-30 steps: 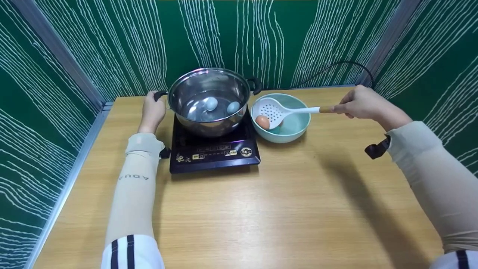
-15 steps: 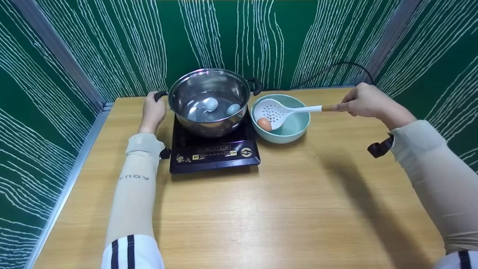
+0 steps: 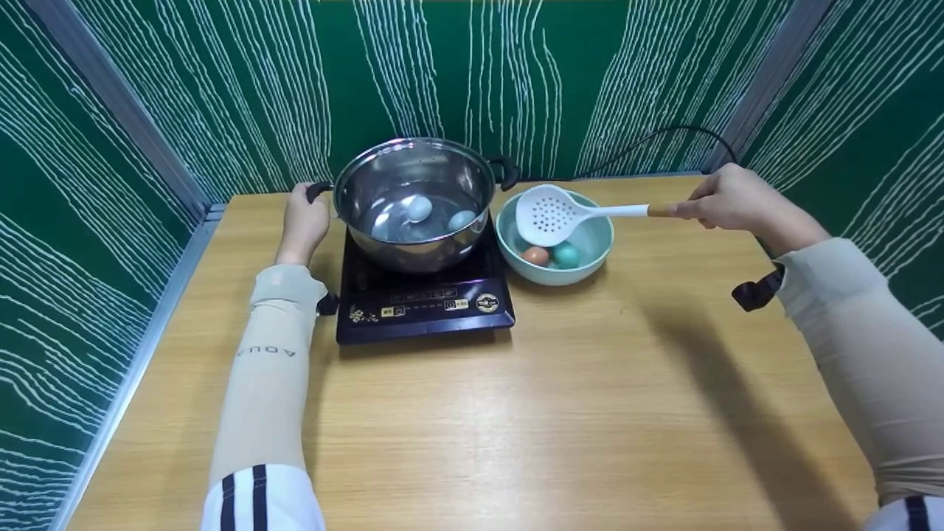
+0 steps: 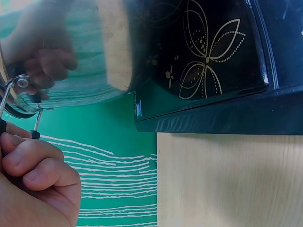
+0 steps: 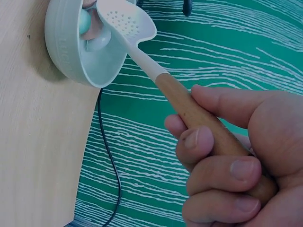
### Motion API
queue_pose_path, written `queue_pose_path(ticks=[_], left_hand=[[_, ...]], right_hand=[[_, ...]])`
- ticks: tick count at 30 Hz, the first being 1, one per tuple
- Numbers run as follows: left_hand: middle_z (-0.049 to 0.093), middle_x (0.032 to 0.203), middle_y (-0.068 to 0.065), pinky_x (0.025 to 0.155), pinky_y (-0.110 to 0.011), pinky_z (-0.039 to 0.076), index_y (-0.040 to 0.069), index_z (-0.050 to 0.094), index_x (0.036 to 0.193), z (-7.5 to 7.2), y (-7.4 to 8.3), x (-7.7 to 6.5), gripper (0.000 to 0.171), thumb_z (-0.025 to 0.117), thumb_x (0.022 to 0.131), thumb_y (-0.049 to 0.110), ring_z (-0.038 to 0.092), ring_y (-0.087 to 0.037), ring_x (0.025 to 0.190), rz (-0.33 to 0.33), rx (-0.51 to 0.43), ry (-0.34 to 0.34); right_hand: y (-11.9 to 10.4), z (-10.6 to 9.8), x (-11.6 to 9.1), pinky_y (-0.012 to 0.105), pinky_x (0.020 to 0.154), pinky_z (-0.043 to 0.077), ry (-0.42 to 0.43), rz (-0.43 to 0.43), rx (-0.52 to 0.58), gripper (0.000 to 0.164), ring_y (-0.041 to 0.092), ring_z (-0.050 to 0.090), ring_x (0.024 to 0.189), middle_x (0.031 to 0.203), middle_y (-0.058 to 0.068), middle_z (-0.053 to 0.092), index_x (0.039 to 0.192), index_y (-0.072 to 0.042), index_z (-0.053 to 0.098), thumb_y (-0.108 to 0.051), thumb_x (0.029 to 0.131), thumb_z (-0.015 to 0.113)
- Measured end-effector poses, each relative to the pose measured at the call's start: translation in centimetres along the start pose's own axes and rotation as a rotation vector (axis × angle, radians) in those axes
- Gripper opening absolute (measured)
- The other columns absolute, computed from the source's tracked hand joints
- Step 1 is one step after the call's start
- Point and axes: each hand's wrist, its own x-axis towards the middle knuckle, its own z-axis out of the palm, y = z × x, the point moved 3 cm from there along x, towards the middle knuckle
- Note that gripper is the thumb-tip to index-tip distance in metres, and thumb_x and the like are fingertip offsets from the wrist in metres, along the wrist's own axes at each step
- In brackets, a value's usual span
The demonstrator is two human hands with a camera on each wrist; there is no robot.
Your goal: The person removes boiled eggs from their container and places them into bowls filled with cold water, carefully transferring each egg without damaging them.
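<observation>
In the head view, there it goes: the brown egg (image 3: pixel 536 256), on the spoon's lower edge half a second ago, now lies in the bowl (image 3: pixel 552 278) just beside the green egg (image 3: pixel 566 255). The slotted spoon (image 3: pixel 549 215) tips away bare over the bowl, so that egg looks delivered and the spoon is free, while two pale eggs (image 3: pixel 419 209) sit apart in the pot (image 3: pixel 424 258). The right hand (image 3: pixel 737 200) has drawn back slightly, the left hand (image 3: pixel 305 225) stays at the pot's left handle (image 3: pixel 318 189). Room now: the bowl stands just beside the cooker (image 3: pixel 425 310), close under the pot's right handle (image 3: pixel 507 171), so the pot rim is the edge to clear; the wall (image 3: pixel 509 74) stands close behind, and plenty of table (image 3: pixel 560 413) stretches in front and to the right. Over to the left wrist view: those fingers are curled round the handle, most of it hidden, with the cooker's corner nearby and green wall beyond. And the right wrist view: thumb and fingers wrap the spoon's wooden grip (image 5: pixel 196 109), its white head slanting over the bowl's rim, where a pale rounded shape (image 5: pixel 98 40), likely another egg, shows among the others.
</observation>
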Motion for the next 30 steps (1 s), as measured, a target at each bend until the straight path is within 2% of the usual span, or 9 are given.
queue_pose_path(ticks=[9,15,22,26,30], left_hand=[[0.049,0.159,-0.024,0.129,-0.048,0.033,-0.004,0.044,0.151,-0.1,-0.1,0.1,0.042,0.034,0.115,0.015,0.044,-0.033,0.15,-0.002,0.004,-0.006],[0.05,0.155,-0.023,0.125,-0.047,0.034,-0.004,0.046,0.148,0.0,-0.1,0.1,0.041,0.034,0.114,0.015,0.046,-0.031,0.144,0.006,0.011,0.003],[0.051,0.149,-0.024,0.121,-0.045,0.036,-0.008,0.046,0.145,0.0,-0.1,-0.1,0.041,0.032,0.113,0.015,0.047,-0.032,0.142,0.022,0.009,0.019],[0.051,0.147,-0.022,0.12,-0.044,0.036,-0.006,0.045,0.145,0.0,-0.1,-0.1,0.039,0.033,0.115,0.016,0.046,-0.03,0.141,0.003,0.0,0.008],[0.049,0.147,-0.019,0.12,-0.045,0.036,-0.002,0.044,0.146,-0.1,-0.1,0.0,0.038,0.033,0.115,0.017,0.045,-0.029,0.14,-0.015,-0.007,-0.012]], right_hand=[[1.0,-1.3,0.0,0.034,0.063,0.041,0.068,0.032,0.12,0.051,0.023,0.049,0.078,0.078,0.0,0.061,0.127,0.005,0.075,-0.042,0.108,0.067],[0.9,-2.1,-0.1,0.033,0.059,0.041,0.122,0.064,0.172,0.056,0.023,0.048,0.077,0.079,0.0,0.061,0.128,0.003,0.075,-0.048,0.106,0.068],[0.0,-3.0,0.0,0.031,0.058,0.04,0.165,0.056,0.193,0.061,0.021,0.047,0.076,0.084,-0.001,0.062,0.134,0.003,0.073,-0.051,0.106,0.067],[-0.9,-3.6,-0.1,0.031,0.061,0.044,0.171,0.052,0.212,0.061,0.019,0.052,0.075,0.082,-0.003,0.063,0.134,0.001,0.074,-0.052,0.105,0.067],[-1.8,-4.1,-0.2,0.03,0.061,0.044,0.192,0.044,0.21,0.06,0.019,0.051,0.075,0.08,-0.004,0.062,0.133,-0.001,0.075,-0.053,0.105,0.065]])
